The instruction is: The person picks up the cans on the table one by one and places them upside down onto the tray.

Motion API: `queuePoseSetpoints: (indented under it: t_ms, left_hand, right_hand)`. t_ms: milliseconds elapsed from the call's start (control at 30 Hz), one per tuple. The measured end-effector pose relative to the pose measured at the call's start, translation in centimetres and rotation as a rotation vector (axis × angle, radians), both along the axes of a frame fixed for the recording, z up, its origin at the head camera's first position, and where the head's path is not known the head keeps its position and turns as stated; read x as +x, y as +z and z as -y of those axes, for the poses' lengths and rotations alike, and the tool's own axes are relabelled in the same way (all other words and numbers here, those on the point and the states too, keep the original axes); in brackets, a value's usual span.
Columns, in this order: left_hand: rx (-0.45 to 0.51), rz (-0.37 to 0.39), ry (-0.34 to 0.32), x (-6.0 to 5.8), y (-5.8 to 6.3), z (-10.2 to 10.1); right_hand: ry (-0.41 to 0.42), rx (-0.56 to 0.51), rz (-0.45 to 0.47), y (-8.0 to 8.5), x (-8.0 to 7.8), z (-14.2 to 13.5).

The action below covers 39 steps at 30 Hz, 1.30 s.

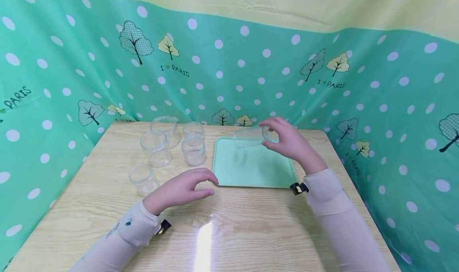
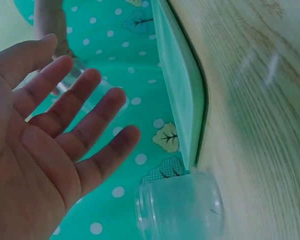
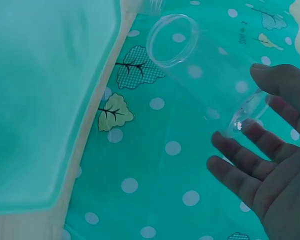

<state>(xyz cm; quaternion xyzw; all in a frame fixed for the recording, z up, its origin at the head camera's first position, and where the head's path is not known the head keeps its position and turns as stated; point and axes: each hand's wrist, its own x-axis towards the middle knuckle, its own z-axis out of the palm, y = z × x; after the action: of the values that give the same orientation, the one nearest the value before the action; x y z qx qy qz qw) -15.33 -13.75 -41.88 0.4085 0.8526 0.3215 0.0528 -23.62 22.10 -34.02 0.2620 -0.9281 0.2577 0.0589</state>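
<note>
Over the back of the pale green tray (image 1: 256, 170), my right hand (image 1: 290, 144) holds a clear jar (image 1: 247, 137) lying sideways, its mouth toward the left. Thumb and fingers grip the jar's base end, as the right wrist view also shows the clear jar (image 3: 215, 75) in the right hand (image 3: 280, 155). My left hand (image 1: 183, 188) hovers by the tray's front left corner with nothing in it. Its fingers are spread and relaxed in the left wrist view. A clear jar (image 1: 142, 180) stands just behind the left wrist.
Several more clear jars stand left of the tray, among them a wide jar (image 1: 155, 148), a taller jar behind it (image 1: 165, 130) and a small jar (image 1: 193, 150) close to the tray's edge. A green dotted cloth (image 1: 218, 84) hangs around the back and sides of the wooden table (image 1: 244, 228).
</note>
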Motion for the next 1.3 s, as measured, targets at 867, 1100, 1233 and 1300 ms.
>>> queuePoseSetpoints:
  t_ms: [867, 1100, 1233, 1300]
  left_hand:
    - [-0.117, 0.022, -0.015, 0.3, -0.2, 0.0]
    - [-0.13, 0.002, -0.009, 0.3, -0.1, -0.1]
    - [-0.122, -0.006, -0.015, 0.2, 0.0, -0.1]
    - [-0.12, -0.011, -0.016, 0.2, 0.1, -0.1]
  right_hand:
    - [-0.082, 0.301, 0.168, 2.4, -2.9, 0.4]
    - [-0.117, 0.393, 0.19, 2.4, -3.6, 0.4]
    - [-0.127, 0.418, 0.204, 2.4, -4.1, 0.3]
    - [-0.132, 0.418, 0.222, 2.4, -4.3, 0.2]
